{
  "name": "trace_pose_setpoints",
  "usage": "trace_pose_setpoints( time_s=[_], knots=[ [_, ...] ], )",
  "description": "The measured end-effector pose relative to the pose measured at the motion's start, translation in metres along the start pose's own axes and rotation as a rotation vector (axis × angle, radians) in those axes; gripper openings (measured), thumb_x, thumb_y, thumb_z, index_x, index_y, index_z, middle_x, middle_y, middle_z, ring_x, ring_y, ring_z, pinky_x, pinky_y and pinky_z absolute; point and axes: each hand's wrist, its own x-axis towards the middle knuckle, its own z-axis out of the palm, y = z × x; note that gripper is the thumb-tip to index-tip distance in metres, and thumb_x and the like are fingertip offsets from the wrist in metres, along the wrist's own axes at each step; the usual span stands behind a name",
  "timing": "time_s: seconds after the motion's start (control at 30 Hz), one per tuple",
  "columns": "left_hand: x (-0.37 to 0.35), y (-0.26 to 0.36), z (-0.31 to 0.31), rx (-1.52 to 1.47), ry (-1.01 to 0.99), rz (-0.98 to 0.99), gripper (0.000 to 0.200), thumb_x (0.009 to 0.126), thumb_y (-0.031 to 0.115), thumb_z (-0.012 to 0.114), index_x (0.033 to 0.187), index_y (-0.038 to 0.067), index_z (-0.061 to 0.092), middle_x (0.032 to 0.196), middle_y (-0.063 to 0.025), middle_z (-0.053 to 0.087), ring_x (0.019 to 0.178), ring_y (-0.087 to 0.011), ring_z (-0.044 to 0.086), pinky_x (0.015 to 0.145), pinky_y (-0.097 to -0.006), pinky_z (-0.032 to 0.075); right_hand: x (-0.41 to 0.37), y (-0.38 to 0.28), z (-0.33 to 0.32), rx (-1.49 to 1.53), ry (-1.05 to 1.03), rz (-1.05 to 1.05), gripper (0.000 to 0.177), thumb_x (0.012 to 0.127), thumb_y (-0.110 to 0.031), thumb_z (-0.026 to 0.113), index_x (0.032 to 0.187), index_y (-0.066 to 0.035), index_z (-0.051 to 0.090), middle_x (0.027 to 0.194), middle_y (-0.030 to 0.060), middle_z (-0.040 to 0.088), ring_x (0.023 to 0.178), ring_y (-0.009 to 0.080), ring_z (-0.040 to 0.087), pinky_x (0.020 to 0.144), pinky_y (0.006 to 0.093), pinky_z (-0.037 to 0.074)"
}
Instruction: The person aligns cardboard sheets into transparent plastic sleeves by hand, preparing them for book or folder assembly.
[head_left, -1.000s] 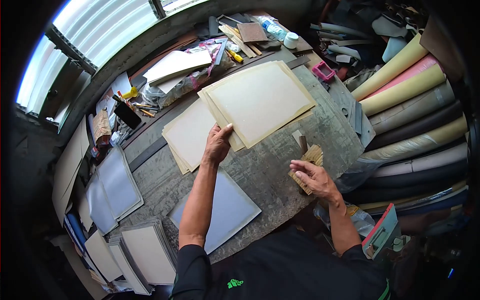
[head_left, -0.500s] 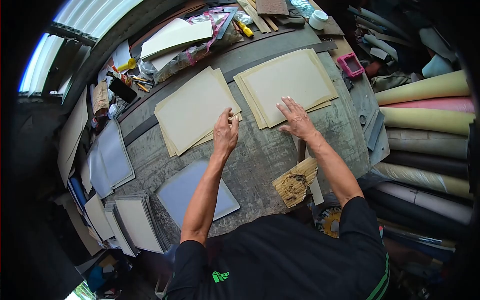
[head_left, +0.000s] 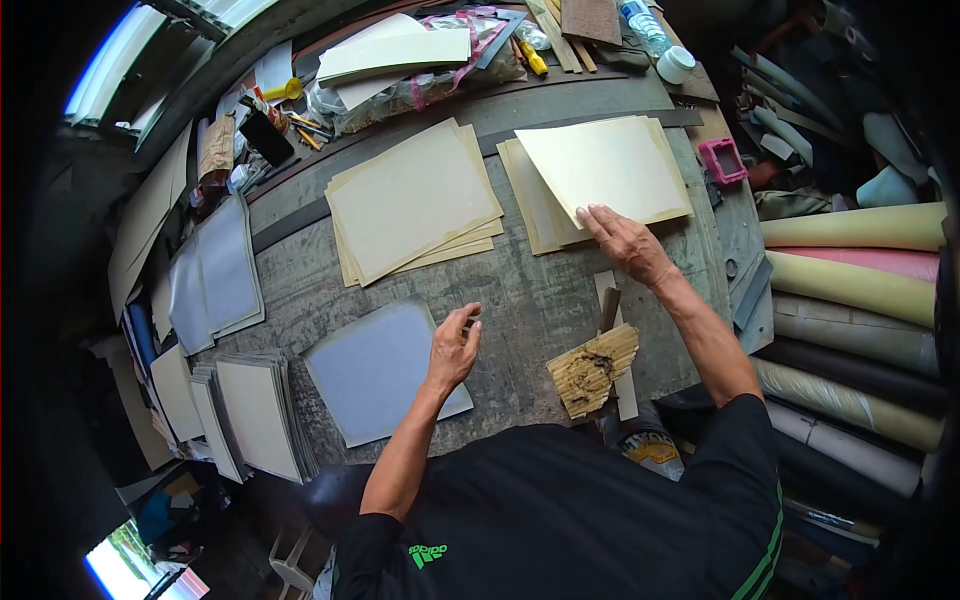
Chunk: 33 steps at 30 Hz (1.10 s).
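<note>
My right hand (head_left: 630,244) pinches the near left corner of a cream cardboard sheet (head_left: 610,165) and holds that corner up off the right-hand stack. More cream sheets show beneath it. My left hand (head_left: 455,345) hovers with loosely bent fingers apart and holds nothing, by the right edge of a blue-grey sheet (head_left: 370,365) that lies flat on the worktable (head_left: 510,300). Farther back, a second stack of cream cardboard sheets (head_left: 415,200) lies slightly fanned. A corrugated, dark-stained board piece (head_left: 590,372) rests at the near edge, over a narrow strip.
Stacked boards (head_left: 260,420) stand at the near left, with blue-grey folded sheets (head_left: 215,270) behind. Tools, a phone (head_left: 265,137) and wrapped material line the back. A white jar (head_left: 676,65) and pink frame (head_left: 723,160) sit right, beside material rolls (head_left: 850,290).
My right hand has taken the top cream sheet's corner and raised it. My left hand has drawn back toward me from the left stack. The camera view has shifted a little.
</note>
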Motion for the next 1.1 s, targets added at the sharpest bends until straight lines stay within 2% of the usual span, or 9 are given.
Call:
trace_pose_setpoints(
  time_s=[0.13, 0.27, 0.37, 0.4, 0.6, 0.77, 0.87, 0.97, 1.1],
  knots=[
    [-0.006, 0.013, 0.007, -0.026, 0.003, 0.057, 0.028, 0.090, 0.006, 0.057, 0.119, 0.002, 0.057, 0.109, -0.0130, 0.064, 0.092, -0.0244, 0.065, 0.078, -0.0330, 0.053, 0.003, 0.008, -0.056, 0.339, 0.270, 0.403, 0.062, 0.083, 0.008, 0.051, 0.142, -0.005, 0.037, 0.110, 0.0233, 0.061, 0.097, 0.0333, 0.066, 0.075, 0.0382, 0.055],
    [-0.009, 0.038, 0.013, -0.077, -0.035, 0.110, 0.028, 0.091, 0.006, 0.057, 0.119, 0.003, 0.058, 0.110, -0.0125, 0.065, 0.097, -0.0239, 0.065, 0.081, -0.0331, 0.053, -0.002, 0.029, -0.086, 0.145, 0.682, 0.636, 0.055, 0.088, 0.006, 0.048, 0.141, -0.006, 0.037, 0.108, 0.0222, 0.062, 0.084, 0.0339, 0.067, 0.067, 0.0409, 0.052],
    [-0.012, 0.046, 0.014, -0.043, -0.055, 0.173, 0.028, 0.091, 0.007, 0.058, 0.119, 0.003, 0.058, 0.112, -0.0125, 0.064, 0.097, -0.0230, 0.065, 0.081, -0.0334, 0.053, -0.023, 0.057, -0.146, -0.139, 0.946, 0.844, 0.047, 0.091, 0.002, 0.048, 0.137, -0.002, 0.038, 0.084, 0.0130, 0.060, 0.066, 0.0186, 0.062, 0.065, 0.0292, 0.051],
    [-0.013, 0.049, 0.014, -0.048, -0.053, 0.178, 0.028, 0.091, 0.007, 0.058, 0.119, 0.003, 0.058, 0.112, -0.0125, 0.064, 0.097, -0.0230, 0.065, 0.081, -0.0334, 0.053, -0.035, 0.063, -0.160, -0.056, 0.977, 0.864, 0.042, 0.093, 0.001, 0.047, 0.134, -0.001, 0.039, 0.080, 0.0096, 0.063, 0.066, 0.0121, 0.056, 0.063, 0.0257, 0.048],
    [-0.008, 0.055, 0.022, -0.509, -0.070, -0.055, 0.044, 0.095, 0.018, 0.057, 0.133, 0.001, 0.044, 0.123, -0.0128, 0.060, 0.114, -0.0207, 0.057, 0.095, -0.0340, 0.047, -0.034, -0.016, -0.194, 0.884, 1.220, 0.695, 0.033, 0.093, 0.002, 0.047, 0.125, -0.003, 0.039, 0.111, 0.0130, 0.061, 0.092, 0.0177, 0.062, 0.076, 0.0340, 0.057],
    [-0.022, 0.081, -0.033, -0.938, 0.248, -0.149, 0.049, 0.096, 0.020, 0.057, 0.135, -0.001, 0.036, 0.122, -0.0142, 0.058, 0.116, -0.0185, 0.054, 0.102, -0.0344, 0.041, -0.038, -0.116, -0.168, 1.497, 0.991, 0.636, 0.051, 0.086, 0.006, 0.047, 0.134, -0.002, 0.031, 0.118, 0.0161, 0.056, 0.104, 0.0233, 0.060, 0.086, 0.0417, 0.055],
    [-0.054, 0.043, -0.063, -1.050, 0.330, -0.081, 0.039, 0.095, 0.013, 0.059, 0.127, -0.001, 0.042, 0.115, -0.0113, 0.060, 0.104, -0.0156, 0.058, 0.094, -0.0318, 0.047, -0.042, -0.174, -0.138, 1.526, 0.822, 0.591, 0.059, 0.085, 0.005, 0.049, 0.141, 0.000, 0.029, 0.120, 0.0162, 0.056, 0.108, 0.0232, 0.058, 0.091, 0.0408, 0.051],
    [-0.105, 0.004, -0.094, -1.001, 0.442, -0.080, 0.041, 0.092, 0.005, 0.061, 0.128, -0.001, 0.043, 0.113, -0.0098, 0.061, 0.100, -0.0148, 0.060, 0.086, -0.0293, 0.053, -0.041, -0.210, -0.128, 1.496, 0.457, 0.697, 0.045, 0.087, -0.001, 0.057, 0.130, 0.006, 0.046, 0.122, 0.0143, 0.056, 0.111, 0.0200, 0.056, 0.098, 0.0329, 0.044],
    [-0.155, -0.050, -0.118, -1.024, 0.395, -0.164, 0.045, 0.091, 0.002, 0.058, 0.133, -0.002, 0.042, 0.110, -0.0106, 0.061, 0.098, -0.0142, 0.060, 0.085, -0.0281, 0.051, -0.017, -0.239, -0.088, 1.557, 0.105, 0.852, 0.044, 0.091, -0.009, 0.059, 0.131, 0.006, 0.046, 0.117, 0.0126, 0.059, 0.105, 0.0166, 0.057, 0.092, 0.0286, 0.046]
  ],
)
